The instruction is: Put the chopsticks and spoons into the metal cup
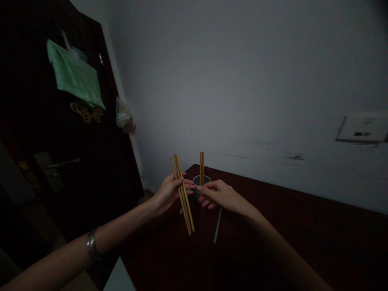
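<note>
My left hand point(172, 190) is closed around several wooden chopsticks point(185, 204), the thumb pressing across them and the fingertips stretched out behind. They slant, upper ends toward the wall. My right hand point(218, 194) is beside them in front of a grey metal cup point(207, 178), with thumb and index finger pinched together near my left fingertips; what is between them, if anything, I cannot make out. More chopsticks point(201, 167) stand upright in the cup. Below my right hand, a thin silvery utensil handle point(217, 228) lies on the table, its other end hidden.
The dark reddish table point(273, 214) meets a pale wall point(227, 81). At left is a dark door point(100, 161) with a lever handle point(62, 163) and a hanging green cloth point(75, 74). A plastic bag point(123, 113) hangs near its frame. A socket plate point(363, 127) is at right.
</note>
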The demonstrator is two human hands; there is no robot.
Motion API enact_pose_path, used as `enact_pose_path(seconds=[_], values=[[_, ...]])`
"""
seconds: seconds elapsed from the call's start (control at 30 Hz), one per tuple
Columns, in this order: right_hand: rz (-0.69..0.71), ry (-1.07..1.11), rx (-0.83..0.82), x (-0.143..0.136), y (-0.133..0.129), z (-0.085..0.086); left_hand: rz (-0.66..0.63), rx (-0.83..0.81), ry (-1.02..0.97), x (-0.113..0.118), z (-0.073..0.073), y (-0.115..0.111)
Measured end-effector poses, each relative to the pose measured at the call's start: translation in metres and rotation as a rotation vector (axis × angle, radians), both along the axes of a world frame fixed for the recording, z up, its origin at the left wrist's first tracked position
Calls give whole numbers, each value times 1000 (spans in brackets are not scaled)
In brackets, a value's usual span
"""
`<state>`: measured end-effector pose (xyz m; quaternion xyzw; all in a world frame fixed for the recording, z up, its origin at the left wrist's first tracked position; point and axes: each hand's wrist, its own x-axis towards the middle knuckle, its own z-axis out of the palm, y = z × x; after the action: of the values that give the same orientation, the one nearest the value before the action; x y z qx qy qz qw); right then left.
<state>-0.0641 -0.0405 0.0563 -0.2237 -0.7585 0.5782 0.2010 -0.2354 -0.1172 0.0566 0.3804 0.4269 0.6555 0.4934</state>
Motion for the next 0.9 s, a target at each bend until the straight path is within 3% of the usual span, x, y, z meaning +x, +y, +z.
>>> enact_pose_path(seconds=[0.1,0.2,0.37,0.57,0.67,0.77,0.87,0.9], values=[[135,34,-164,-12,-21,-21,-4,18,-4,25,0,-9],[119,88,-261,-17,-31,-34,47,26,5,39,-5,-12],[47,100,-269,-10,-39,-42,130,36,90,40,-17,-8],[-28,102,-344,10,-38,-59,79,-52,63,35,-20,-11],[-78,98,-317,27,-25,-72,109,-45,81,19,-17,-9],[-211,51,-182,55,0,-86,137,-102,180,-17,-21,-4],[-429,-124,143,88,34,-100,154,-314,303,-62,-41,-4],[-500,-222,238,98,44,-104,102,-422,348,-76,-52,-5]])
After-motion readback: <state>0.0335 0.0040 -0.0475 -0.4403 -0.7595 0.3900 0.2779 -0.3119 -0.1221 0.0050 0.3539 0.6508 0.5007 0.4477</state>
